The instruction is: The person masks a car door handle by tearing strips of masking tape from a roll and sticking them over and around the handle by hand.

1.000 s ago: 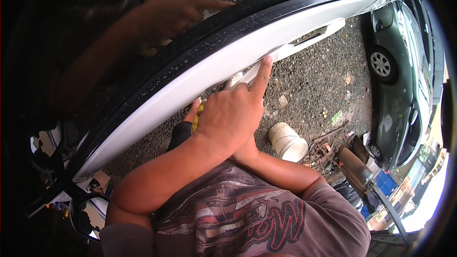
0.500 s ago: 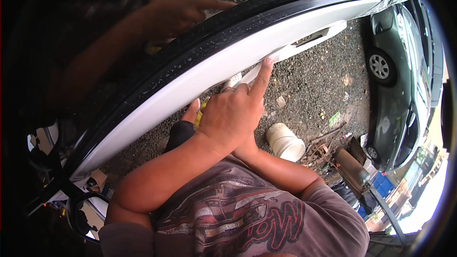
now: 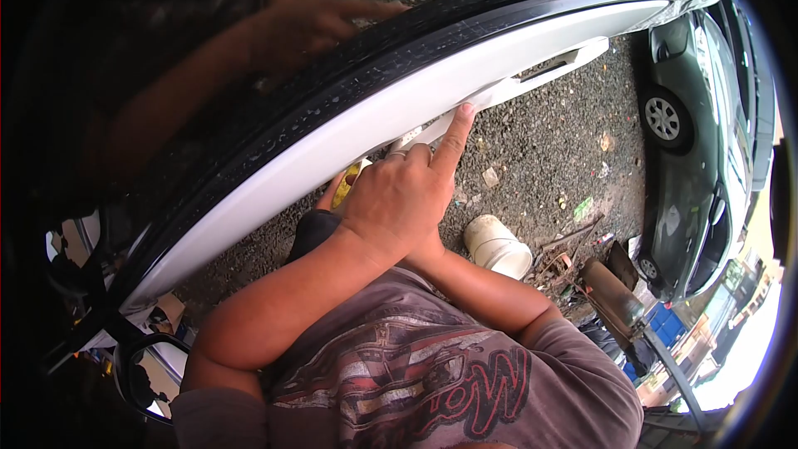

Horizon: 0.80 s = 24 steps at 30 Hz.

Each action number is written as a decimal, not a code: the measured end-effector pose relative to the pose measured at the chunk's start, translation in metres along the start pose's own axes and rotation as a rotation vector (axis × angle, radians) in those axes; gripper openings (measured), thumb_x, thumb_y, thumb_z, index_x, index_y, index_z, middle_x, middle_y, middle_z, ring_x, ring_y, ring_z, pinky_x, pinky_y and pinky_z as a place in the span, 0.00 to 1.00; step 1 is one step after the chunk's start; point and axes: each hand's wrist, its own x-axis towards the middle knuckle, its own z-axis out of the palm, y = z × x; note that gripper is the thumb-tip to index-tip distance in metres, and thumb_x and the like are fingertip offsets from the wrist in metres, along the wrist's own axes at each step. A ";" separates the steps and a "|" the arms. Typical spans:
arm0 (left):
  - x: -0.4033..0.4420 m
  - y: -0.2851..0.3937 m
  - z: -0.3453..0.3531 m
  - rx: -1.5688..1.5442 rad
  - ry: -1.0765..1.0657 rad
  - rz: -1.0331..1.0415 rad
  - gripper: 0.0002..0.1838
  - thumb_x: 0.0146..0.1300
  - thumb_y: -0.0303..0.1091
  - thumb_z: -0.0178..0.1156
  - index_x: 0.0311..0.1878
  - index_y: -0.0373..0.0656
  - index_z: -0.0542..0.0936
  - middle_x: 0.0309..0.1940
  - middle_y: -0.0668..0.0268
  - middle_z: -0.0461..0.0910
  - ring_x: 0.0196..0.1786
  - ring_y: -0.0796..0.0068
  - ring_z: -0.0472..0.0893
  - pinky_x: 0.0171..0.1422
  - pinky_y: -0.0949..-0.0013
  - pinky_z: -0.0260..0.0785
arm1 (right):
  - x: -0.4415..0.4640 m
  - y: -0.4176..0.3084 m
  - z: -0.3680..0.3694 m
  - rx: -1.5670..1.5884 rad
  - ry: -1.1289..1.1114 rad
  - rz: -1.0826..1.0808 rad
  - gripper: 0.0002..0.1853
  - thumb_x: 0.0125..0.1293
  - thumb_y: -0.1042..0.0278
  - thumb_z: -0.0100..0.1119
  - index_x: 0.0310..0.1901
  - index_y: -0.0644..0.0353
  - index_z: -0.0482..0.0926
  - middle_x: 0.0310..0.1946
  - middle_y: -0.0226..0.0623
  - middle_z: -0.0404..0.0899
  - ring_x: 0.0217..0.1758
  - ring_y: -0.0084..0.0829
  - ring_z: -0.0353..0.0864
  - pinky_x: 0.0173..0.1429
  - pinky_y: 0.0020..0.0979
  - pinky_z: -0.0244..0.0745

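Observation:
My left hand [image 3: 403, 195] reaches over my right forearm, index finger stretched out and the other fingers bent under. Its fingertip rests at or just over the white car door [image 3: 349, 112], close to the base of the door handle [image 3: 557, 71]. It holds nothing that I can see. My right hand [image 3: 331, 193] is mostly hidden below the left hand and wrist. Only a digit shows, against a yellow object [image 3: 347, 183] with dark patches; its kind is unclear. A white shoe with holes [image 3: 406, 140] partly shows past my left knuckles.
The dark window glass [image 3: 166, 100] mirrors my arm. A white bucket [image 3: 499, 248] stands on the gravel [image 3: 549, 133] by my right arm. Beyond are a grey car [image 3: 694, 166], a rusty metal cylinder [image 3: 613, 289] and scraps. A side mirror [image 3: 154, 374] juts out at lower left.
My left hand has shifted slightly left, its index finger still stretched along the door. The right hand's digit and the yellow object have turned and moved a little left.

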 end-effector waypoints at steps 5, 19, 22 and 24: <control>-0.001 0.001 0.001 -0.043 0.001 -0.016 0.53 0.69 0.40 0.72 0.93 0.54 0.53 0.32 0.61 0.85 0.30 0.57 0.89 0.40 0.50 0.88 | 0.003 0.001 0.000 0.014 -0.005 -0.003 0.23 0.79 0.67 0.68 0.70 0.66 0.75 0.61 0.42 0.84 0.63 0.34 0.84 0.67 0.37 0.81; -0.009 -0.007 0.020 -0.140 0.116 0.002 0.51 0.69 0.42 0.70 0.92 0.52 0.55 0.27 0.62 0.84 0.26 0.60 0.87 0.34 0.53 0.86 | 0.005 0.011 0.005 0.076 -0.046 0.019 0.23 0.79 0.66 0.68 0.69 0.67 0.76 0.60 0.41 0.85 0.61 0.32 0.85 0.65 0.35 0.81; -0.009 -0.008 0.022 -0.167 0.125 0.003 0.52 0.69 0.42 0.70 0.92 0.52 0.55 0.27 0.62 0.84 0.26 0.59 0.87 0.35 0.53 0.86 | 0.008 0.013 0.004 0.098 -0.050 0.023 0.23 0.79 0.66 0.68 0.69 0.67 0.77 0.59 0.41 0.85 0.61 0.32 0.85 0.65 0.35 0.82; -0.010 -0.008 0.023 -0.177 0.142 0.005 0.52 0.69 0.42 0.70 0.92 0.52 0.55 0.28 0.62 0.84 0.26 0.59 0.87 0.36 0.53 0.87 | 0.009 0.015 0.004 0.117 -0.057 0.024 0.23 0.79 0.66 0.68 0.69 0.67 0.77 0.59 0.41 0.85 0.60 0.32 0.85 0.65 0.35 0.82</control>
